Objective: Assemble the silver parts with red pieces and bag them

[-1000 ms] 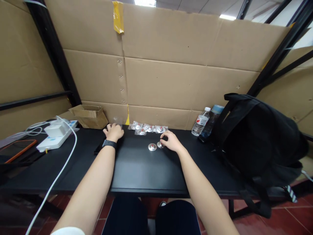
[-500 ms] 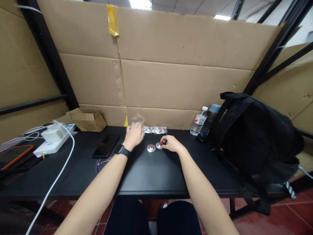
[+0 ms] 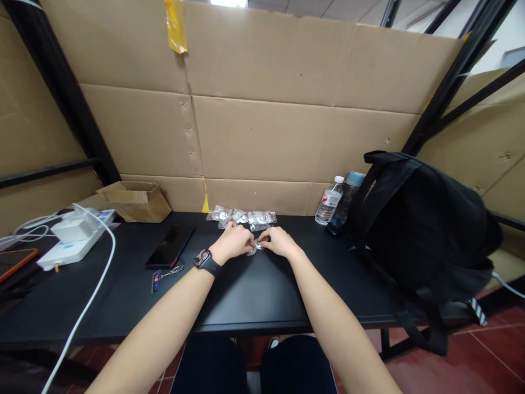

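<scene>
My left hand (image 3: 235, 243), with a dark watch on its wrist, and my right hand (image 3: 276, 242) meet over the middle of the black table (image 3: 254, 290). Both have fingers curled round small shiny metal discs (image 3: 255, 245), which peek out between them with a bit of red. Just behind the hands, against the cardboard wall, lies a row of small clear bags (image 3: 241, 216) with similar silver and red parts inside.
A black phone (image 3: 169, 246) and a keychain (image 3: 162, 276) lie left of my hands. Further left are a white power strip (image 3: 69, 245) with cables and a small cardboard box (image 3: 133, 200). Two water bottles (image 3: 328, 201) and a big black backpack (image 3: 426, 230) stand on the right.
My left hand came from the far left, past the bags, to the metal discs beside my right hand. The view also shifted right.
</scene>
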Available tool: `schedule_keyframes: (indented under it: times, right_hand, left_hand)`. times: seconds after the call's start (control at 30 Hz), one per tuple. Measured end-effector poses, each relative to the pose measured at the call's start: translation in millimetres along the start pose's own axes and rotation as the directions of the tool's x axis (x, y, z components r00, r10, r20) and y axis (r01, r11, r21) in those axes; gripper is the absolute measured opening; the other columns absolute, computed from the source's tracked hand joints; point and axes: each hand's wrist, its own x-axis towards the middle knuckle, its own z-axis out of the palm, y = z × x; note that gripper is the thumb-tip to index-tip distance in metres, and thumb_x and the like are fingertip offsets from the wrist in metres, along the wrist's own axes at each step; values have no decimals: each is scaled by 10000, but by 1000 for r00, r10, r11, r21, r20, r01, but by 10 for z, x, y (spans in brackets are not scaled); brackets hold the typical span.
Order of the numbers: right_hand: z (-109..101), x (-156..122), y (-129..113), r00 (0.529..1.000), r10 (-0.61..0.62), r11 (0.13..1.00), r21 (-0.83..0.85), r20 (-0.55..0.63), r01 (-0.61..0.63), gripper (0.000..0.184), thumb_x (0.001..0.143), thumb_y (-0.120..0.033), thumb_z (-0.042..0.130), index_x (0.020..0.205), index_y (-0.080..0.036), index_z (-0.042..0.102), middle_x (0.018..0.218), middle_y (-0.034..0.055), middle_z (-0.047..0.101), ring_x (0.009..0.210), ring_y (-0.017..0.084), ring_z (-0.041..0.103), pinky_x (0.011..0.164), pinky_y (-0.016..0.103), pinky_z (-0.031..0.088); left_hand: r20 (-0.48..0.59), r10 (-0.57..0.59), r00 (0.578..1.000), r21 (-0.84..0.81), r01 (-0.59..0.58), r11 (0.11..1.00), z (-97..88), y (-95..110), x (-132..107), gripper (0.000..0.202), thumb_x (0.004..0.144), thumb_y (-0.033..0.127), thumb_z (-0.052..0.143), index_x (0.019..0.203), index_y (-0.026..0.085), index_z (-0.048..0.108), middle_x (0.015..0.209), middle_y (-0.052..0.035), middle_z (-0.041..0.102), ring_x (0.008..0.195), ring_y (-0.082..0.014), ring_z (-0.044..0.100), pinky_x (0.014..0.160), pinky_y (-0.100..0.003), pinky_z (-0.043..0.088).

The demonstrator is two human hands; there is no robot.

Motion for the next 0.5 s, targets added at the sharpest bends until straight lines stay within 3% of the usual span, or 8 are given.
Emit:
schedule_keyframes:
  times: [0.13,0.33,0.5]
  right_hand:
    - [-26,-11,-17,995,98,993,-64,25,-97,87,810,-217,752,832,-281,806,880,30,773,829,207,706,692,269,453]
    - [-113,-28,-66,968,242,961,-151,58,-231,75,839,-244,733,893,-247,784,983,56,765,944,204,698,746,245,446]
    - [-150,-45,-71,957,281,944,-198,72,-262,80,858,-212,679,873,-246,749,1013,60,751,942,215,684,718,250,421]
  left_hand:
    - [6,-55,998,89,55,995,-9,43,8,171,822,145,672,741,252,779,765,-35,763,870,-244,693,1085,-511,247]
    - [13,-168,986,196,162,967,-55,62,-19,176,830,168,650,744,228,791,776,-74,753,872,-261,682,1036,-501,277]
    - [-1,-213,977,238,207,949,-84,19,-50,185,831,177,637,717,213,777,800,-102,749,901,-281,667,983,-495,299]
